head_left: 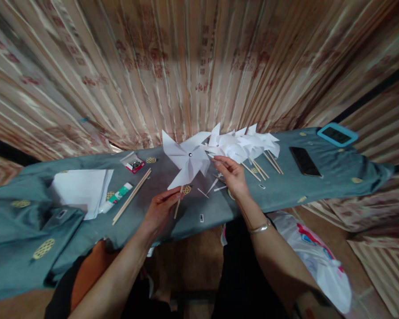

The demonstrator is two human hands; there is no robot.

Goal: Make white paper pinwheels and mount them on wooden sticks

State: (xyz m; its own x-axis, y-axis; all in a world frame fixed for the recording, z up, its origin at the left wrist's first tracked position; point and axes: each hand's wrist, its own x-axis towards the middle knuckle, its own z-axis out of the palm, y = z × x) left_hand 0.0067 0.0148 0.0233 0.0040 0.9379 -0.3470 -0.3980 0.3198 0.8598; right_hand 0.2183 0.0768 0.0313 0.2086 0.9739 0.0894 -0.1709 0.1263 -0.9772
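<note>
A white paper pinwheel (181,155) with a round metal pin at its centre stands upright above the table in front of me. My left hand (162,206) grips its thin wooden stick (177,208) below the blades. At the pinwheel's right side, my right hand (232,173) has thumb and fingertips pinched at the tip of a paper blade. Fingers partly hide the exact contact. Just beyond this hand lies a row of several finished pinwheels (232,148), their sticks (261,168) pointing towards me. Paper strips (219,188) are scattered under the right hand.
White paper sheets (81,188), a glue stick (118,197), loose wooden sticks (132,196) and an open box of pins (133,163) lie left. A phone (305,161) and a blue-framed device (337,134) lie right. Curtains (193,66) hang behind; a plastic bag (314,257) is on the floor.
</note>
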